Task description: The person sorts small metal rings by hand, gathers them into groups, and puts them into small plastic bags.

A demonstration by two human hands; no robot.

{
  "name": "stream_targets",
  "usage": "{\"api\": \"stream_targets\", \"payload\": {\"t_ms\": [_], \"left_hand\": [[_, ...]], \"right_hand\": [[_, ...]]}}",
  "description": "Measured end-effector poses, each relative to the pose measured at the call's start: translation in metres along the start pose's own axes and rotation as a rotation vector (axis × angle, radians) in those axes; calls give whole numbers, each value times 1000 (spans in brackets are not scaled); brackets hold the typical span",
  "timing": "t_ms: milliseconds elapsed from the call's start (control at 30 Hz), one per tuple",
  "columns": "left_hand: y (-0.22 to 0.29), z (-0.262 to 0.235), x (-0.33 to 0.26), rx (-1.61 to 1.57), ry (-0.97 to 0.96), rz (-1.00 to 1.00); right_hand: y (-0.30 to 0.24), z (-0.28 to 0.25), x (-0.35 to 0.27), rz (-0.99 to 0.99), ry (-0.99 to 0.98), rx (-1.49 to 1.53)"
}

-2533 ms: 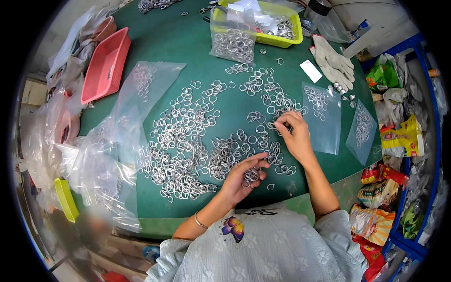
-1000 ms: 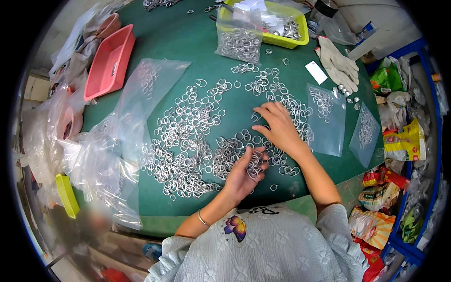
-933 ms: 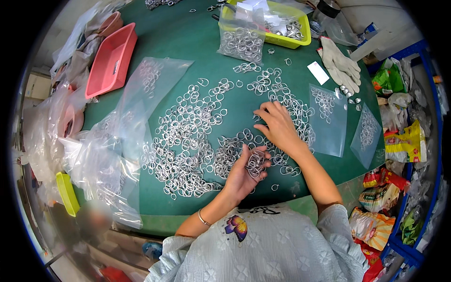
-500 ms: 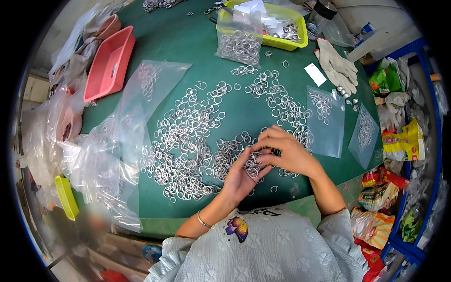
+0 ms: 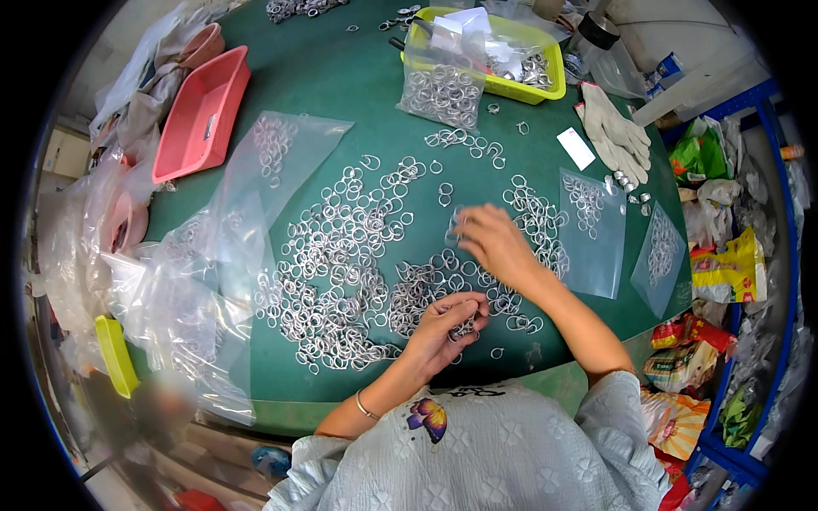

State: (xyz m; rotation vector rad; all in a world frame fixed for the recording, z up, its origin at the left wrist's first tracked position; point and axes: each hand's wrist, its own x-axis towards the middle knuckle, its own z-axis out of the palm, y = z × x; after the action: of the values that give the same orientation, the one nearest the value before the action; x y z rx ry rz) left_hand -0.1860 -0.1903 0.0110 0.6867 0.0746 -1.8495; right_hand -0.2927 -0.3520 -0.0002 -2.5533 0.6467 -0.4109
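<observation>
Many small silver metal rings, each with a little tab, lie loose on the green table. My left hand (image 5: 443,328) is closed around a few metal rings (image 5: 463,329), partly hidden by its fingers, beside a dense heap of rings (image 5: 413,294). Farther out, my right hand (image 5: 496,243) is palm down with bent fingers, blurred by motion. Smeared rings (image 5: 452,226) show at its fingertips; whether they are gripped or only pushed cannot be seen. A broad spread of rings (image 5: 328,272) lies to the left, and a narrower band (image 5: 541,226) to the right.
A clear plastic sheet and bags (image 5: 204,281) cover the left side, near a pink tray (image 5: 204,115). At the back, a bag of rings (image 5: 441,94) leans on a yellow-green basket (image 5: 545,85). Gloves (image 5: 609,132) and small ring bags (image 5: 590,247) lie right.
My right hand has left my left hand and moved outward to the rings beyond. Rings in the far middle have shifted. My left hand's fingers have closed over the rings in it.
</observation>
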Motion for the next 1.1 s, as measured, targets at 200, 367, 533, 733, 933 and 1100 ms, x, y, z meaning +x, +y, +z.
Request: {"api": "stream_targets", "payload": {"t_ms": [200, 367, 533, 733, 933, 1100], "left_hand": [[5, 2, -6, -103, -107, -100], [4, 8, -5, -18, -50, -119], [7, -6, -7, -50, -136, -109], [11, 7, -4, -7, -110, -139], [10, -10, -5, -47, -109, -109], [9, -9, -5, -29, -154, -146]], "right_hand": [[16, -33, 23, 147, 149, 201], [65, -10, 57, 275, 270, -273], [-3, -22, 24, 58, -285, 123], [51, -3, 92, -11, 98, -136], [8, 5, 46, -114, -186, -29], [3, -34, 3, 22, -267, 300]]}}
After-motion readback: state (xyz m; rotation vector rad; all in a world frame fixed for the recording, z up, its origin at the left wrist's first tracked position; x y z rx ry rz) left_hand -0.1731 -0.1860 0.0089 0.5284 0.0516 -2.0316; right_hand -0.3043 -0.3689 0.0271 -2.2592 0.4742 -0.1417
